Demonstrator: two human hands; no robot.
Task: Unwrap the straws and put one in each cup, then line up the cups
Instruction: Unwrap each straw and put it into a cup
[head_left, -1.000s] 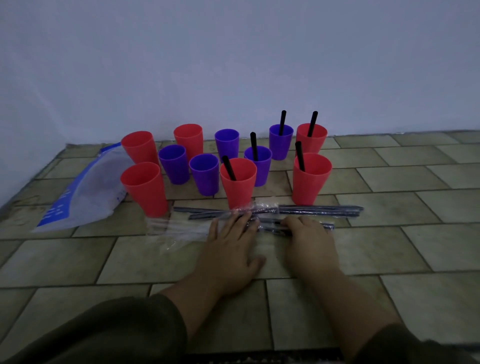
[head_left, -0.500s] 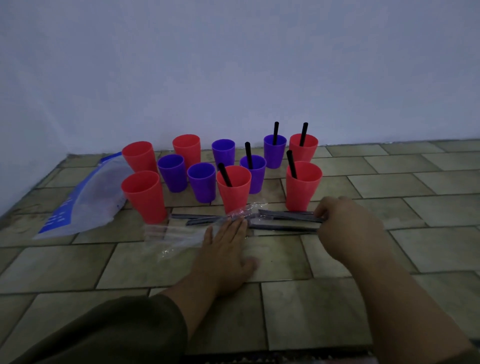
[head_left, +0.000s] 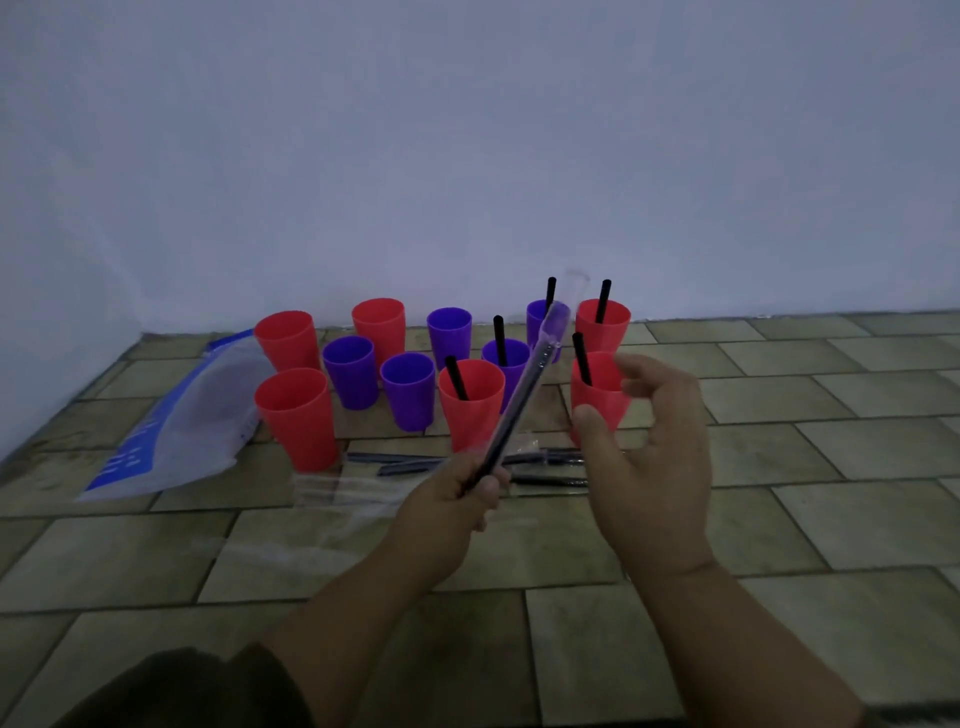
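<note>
My left hand (head_left: 453, 493) grips the lower end of a wrapped straw (head_left: 522, 397) that slants up to the right over the cups. My right hand (head_left: 649, 447) hovers open just to its right, fingers spread, holding nothing, in front of a red cup with a straw (head_left: 597, 387). Several red and purple cups stand in a cluster by the wall; several of the right-hand ones hold black straws, such as the front red cup (head_left: 470, 402). The left-hand cups, like this red cup (head_left: 296, 415), are without straws. More wrapped straws (head_left: 415, 462) lie on the floor.
A blue and clear plastic bag (head_left: 176, 426) lies at the left beside the cups. Clear empty wrappers (head_left: 332, 488) lie on the tiled floor (head_left: 779, 493) in front of them. A white wall (head_left: 467, 156) stands right behind the cups.
My left hand rose from flat on the floor and now holds a wrapped straw raised. My right hand left the straw pile and opened in the air beside it.
</note>
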